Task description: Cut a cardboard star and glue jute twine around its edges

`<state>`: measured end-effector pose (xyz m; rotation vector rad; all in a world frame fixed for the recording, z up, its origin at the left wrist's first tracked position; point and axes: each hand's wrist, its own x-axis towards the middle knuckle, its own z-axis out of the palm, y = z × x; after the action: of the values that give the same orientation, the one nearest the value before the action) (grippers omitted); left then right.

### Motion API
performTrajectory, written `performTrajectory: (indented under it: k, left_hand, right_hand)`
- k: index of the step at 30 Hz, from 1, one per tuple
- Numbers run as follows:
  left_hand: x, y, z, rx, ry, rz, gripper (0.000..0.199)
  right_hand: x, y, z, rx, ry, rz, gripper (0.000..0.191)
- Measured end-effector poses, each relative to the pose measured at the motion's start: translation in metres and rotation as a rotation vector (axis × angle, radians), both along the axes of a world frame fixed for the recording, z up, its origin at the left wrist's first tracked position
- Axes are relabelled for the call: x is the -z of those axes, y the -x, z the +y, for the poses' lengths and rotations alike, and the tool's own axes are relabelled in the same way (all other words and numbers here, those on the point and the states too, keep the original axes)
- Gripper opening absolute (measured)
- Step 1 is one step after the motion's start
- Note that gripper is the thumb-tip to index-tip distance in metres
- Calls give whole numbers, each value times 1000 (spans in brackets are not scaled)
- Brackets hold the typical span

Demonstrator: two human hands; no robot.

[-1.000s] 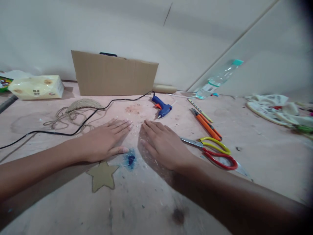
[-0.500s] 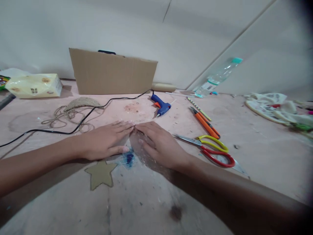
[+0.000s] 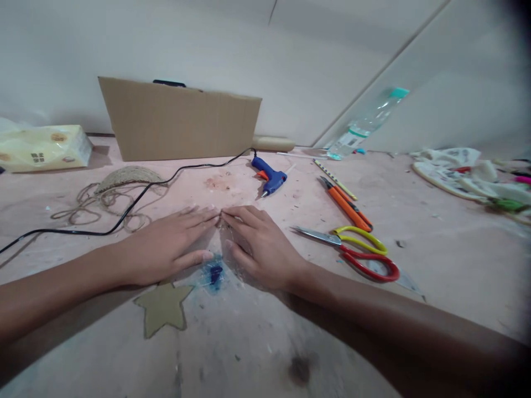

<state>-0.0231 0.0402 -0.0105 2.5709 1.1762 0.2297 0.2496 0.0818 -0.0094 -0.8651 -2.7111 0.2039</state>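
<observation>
On the tabletop (image 3: 232, 348), my left hand (image 3: 160, 246): palm down, fingers stretched out, thumb reaching toward the blue stain (image 3: 214, 275); grip released, nothing showing in it.
My right hand (image 3: 267, 251): also laid down, fingers loosely bent, tips at the left fingertips; grip slack, though I cannot see under the palm.
Star (image 3: 164, 309): flat, just below my left wrist, which partly hides its upper point; its outline looks fully cut, so I judge the shaping done. The face is bare, with nothing fixed on.
Twine piece (image 3: 129, 178): half-round, beyond my left hand, loose strands (image 3: 77, 213) trailing beside it; those ends, I'd say, remain untidied.
Glue gun (image 3: 270, 176): lying past my fingertips, cord (image 3: 83, 232) attached, unheld.
Scissors (image 3: 335, 239) and orange cutter (image 3: 348, 208): lying beyond my right hand, both out of use.
Cardboard (image 3: 182, 119): upright at the back, apart from my hands.
</observation>
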Motion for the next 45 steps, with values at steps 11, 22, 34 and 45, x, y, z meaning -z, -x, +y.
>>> performTrajectory:
  k: [11, 22, 34, 45]
  left_hand:
    - [5, -9, 16, 29, -46, 27, 87]
    - [-6, -5, 14, 63, -94, 19, 66]
    - [-7, -2, -3, 45, -163, 37, 65]
    - [6, -6, 4, -56, 28, -40, 85]
  right_hand:
    - [3, -5, -6, -18, -69, 53, 50]
    - [9, -10, -4, -30, -116, 113, 51]
    - [2, -7, -9, -102, -104, 71, 44]
    - [-2, -1, -12, -32, -39, -73, 61]
